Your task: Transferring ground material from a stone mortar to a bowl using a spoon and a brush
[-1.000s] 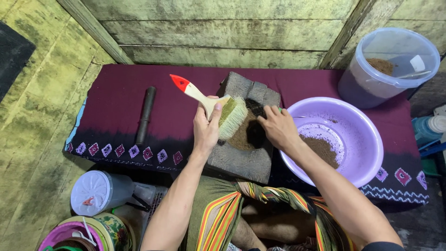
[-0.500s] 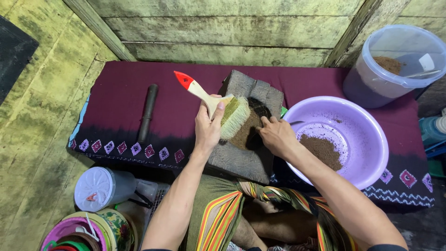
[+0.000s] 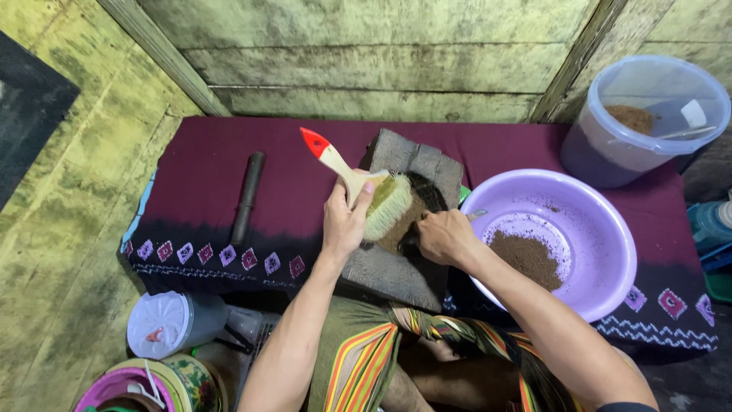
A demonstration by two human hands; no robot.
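My left hand [image 3: 347, 221] grips a paintbrush-style brush [image 3: 358, 187] with a pale wooden handle, a red tip and light bristles. The bristles rest on brown powder atop a grey grinding stone slab [image 3: 396, 263]. My right hand [image 3: 442, 236] is closed on a small tool at the slab's right edge; a bit of metal handle [image 3: 474, 216] shows beyond the fingers. Right beside it stands a purple plastic basin [image 3: 610, 252] holding a heap of brown powder [image 3: 526, 259].
A dark cylindrical stone roller [image 3: 248, 197] lies on the maroon patterned cloth [image 3: 198, 175] to the left. A lidded translucent bucket [image 3: 648, 122] with powder stands at the back right. White-lidded jar [image 3: 164, 324] and colourful containers [image 3: 152, 385] sit at the lower left. Wooden plank wall behind.
My right hand has slid from the middle of the slab toward the basin's rim, closing on the small tool. The brush has stayed on the powder, shifted only slightly.
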